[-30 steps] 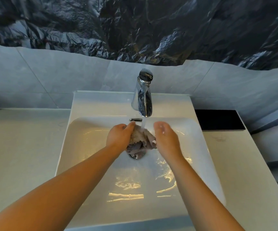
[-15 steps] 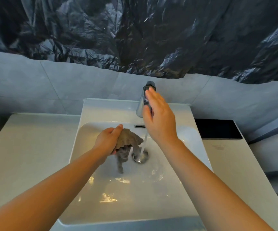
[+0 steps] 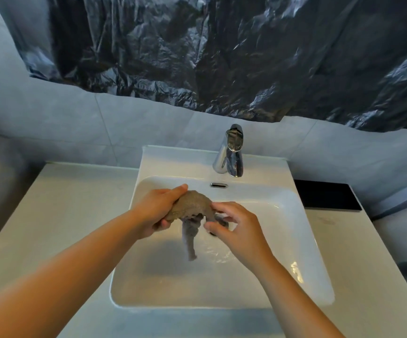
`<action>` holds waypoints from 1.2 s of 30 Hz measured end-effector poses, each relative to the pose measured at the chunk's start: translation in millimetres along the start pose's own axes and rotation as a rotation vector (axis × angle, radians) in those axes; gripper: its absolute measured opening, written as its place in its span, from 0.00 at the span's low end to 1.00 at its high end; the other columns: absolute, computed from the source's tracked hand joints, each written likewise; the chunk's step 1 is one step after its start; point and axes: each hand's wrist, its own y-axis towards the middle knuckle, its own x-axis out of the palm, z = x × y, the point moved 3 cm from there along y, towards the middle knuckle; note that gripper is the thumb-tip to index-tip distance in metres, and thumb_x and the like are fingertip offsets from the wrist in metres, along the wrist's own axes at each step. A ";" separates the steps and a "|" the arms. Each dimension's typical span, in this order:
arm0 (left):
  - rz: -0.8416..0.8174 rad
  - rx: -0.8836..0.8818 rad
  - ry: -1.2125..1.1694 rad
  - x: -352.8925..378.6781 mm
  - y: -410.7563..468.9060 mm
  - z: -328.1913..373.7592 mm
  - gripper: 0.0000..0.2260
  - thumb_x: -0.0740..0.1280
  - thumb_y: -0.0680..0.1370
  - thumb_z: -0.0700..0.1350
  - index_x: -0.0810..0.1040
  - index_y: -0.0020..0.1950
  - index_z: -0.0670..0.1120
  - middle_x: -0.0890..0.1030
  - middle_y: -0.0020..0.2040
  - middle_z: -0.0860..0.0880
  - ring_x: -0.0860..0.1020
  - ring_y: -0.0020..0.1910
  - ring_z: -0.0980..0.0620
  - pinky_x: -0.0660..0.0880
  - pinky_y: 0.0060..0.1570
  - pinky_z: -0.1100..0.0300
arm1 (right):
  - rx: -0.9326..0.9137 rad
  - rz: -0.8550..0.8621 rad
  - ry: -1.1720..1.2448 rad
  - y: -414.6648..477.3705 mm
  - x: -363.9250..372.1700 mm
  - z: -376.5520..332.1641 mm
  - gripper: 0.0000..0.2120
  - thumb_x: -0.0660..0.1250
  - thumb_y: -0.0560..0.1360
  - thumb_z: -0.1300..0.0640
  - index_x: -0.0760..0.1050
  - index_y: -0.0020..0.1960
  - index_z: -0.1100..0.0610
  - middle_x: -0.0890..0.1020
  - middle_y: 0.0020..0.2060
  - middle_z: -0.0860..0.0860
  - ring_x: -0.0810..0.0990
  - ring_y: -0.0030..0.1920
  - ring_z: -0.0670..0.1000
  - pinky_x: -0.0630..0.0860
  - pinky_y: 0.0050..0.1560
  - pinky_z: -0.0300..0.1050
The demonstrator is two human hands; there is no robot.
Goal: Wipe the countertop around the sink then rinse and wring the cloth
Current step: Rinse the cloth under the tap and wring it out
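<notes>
A wet grey-brown cloth (image 3: 192,206) hangs bunched over the white sink basin (image 3: 305,240), one tail dangling down toward the basin floor. My left hand (image 3: 158,211) grips the cloth's left end, fingers curled round it. My right hand (image 3: 236,223) is at the cloth's right end, thumb and fingers curled and touching or pinching its edge above the drain. The chrome faucet (image 3: 231,154) stands behind the basin with no stream visible. The beige countertop (image 3: 70,211) flanks the sink on both sides.
A black rectangular slab (image 3: 324,197) lies on the counter at the right, against the wall. Grey tiles and crinkled black plastic sheeting (image 3: 222,57) cover the wall behind. Water ripples on the basin floor near the drain.
My right hand has come down from the faucet handle to the cloth's right end. The water stream has stopped. My left hand kept hold of the cloth.
</notes>
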 end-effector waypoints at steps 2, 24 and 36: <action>-0.067 -0.011 0.002 -0.2 -4.0 -2.1 0.22 0.65 0.76 0.59 0.79 0.52 0.39 0.66 0.29 0.47 0.60 0.23 0.54 0.59 0.19 0.67 | -0.046 0.025 -0.056 1.8 -0.8 -2.8 0.07 0.71 0.72 0.60 0.82 0.48 0.52 0.81 0.44 0.43 0.79 0.46 0.43 0.76 0.47 0.35; -0.009 0.648 0.404 21.5 -21.9 -13.2 0.13 0.75 0.69 0.51 0.79 0.52 0.54 0.83 0.47 0.58 0.80 0.47 0.62 0.77 0.55 0.58 | -0.180 -0.019 -0.207 28.9 -58.2 -105.7 0.09 0.63 0.79 0.55 0.76 0.41 0.50 0.75 0.29 0.41 0.72 0.32 0.41 0.66 0.33 0.31; -0.028 0.667 0.491 27.9 -15.1 -2.5 0.06 0.77 0.67 0.48 0.81 0.39 0.51 0.76 0.39 0.54 0.73 0.35 0.61 0.70 0.38 0.69 | -0.218 0.027 -0.052 22.0 -67.7 -112.9 0.12 0.61 0.77 0.54 0.72 0.35 0.52 0.70 0.29 0.43 0.68 0.32 0.43 0.66 0.33 0.34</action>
